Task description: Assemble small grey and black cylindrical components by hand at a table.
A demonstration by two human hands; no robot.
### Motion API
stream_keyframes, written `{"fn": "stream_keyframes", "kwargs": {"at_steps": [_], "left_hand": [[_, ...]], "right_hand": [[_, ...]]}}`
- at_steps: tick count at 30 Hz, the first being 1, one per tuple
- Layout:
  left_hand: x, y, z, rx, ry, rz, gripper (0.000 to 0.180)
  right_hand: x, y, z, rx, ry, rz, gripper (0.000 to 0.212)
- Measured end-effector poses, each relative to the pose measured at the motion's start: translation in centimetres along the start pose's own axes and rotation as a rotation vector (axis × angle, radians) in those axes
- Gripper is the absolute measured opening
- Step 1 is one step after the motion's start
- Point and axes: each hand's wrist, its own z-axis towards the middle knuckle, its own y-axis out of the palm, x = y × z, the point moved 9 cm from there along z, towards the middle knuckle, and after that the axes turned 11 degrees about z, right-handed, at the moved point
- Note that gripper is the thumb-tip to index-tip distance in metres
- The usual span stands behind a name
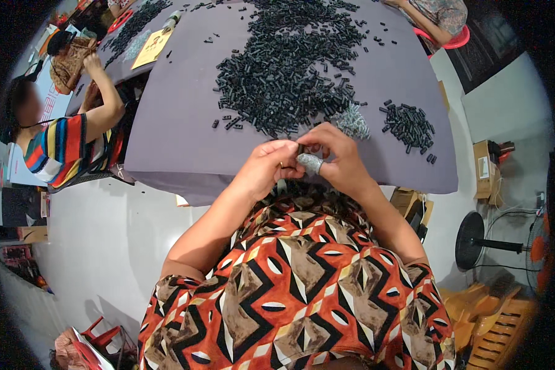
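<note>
Black piece (301,149) sits pinched between left hand (264,165) and right hand (344,159), fingertips together by the table's (179,117) near edge; the small pile (408,127) seems done, the big heap (277,80) still left

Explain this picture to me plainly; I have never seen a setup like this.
There is no machine here: a person works with two bare hands. The single picture comes from a wide fisheye camera on the person's head, looking down, so edges bend near its rim and picture left is the person's left.

On the grey table lie a big black heap, a smaller black pile to its right, and a silvery pile between them.

The left hand and right hand meet at the near edge, fingertips around a small dark piece; its details are too small to tell.
</note>
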Motion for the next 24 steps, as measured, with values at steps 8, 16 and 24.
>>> {"fn": "stream_keyframes", "kwargs": {"at_steps": [8,16,24], "left_hand": [[0.1,-0.4,-0.1,0.071,0.003,0.108,0.015],[0.3,-1.0,-0.5,0.133,-0.016,0.165,0.015],[1.3,-1.2,-0.9,0.193,0.017,0.215,0.016]], "right_hand": [[0.0,0.3,-0.6,0.005,-0.005,-0.120,0.027],[2.0,-6.1,1.1,0.167,0.066,-0.358,0.025],[3.0,-3.0,2.7,0.000,0.003,-0.574,0.022]]}}
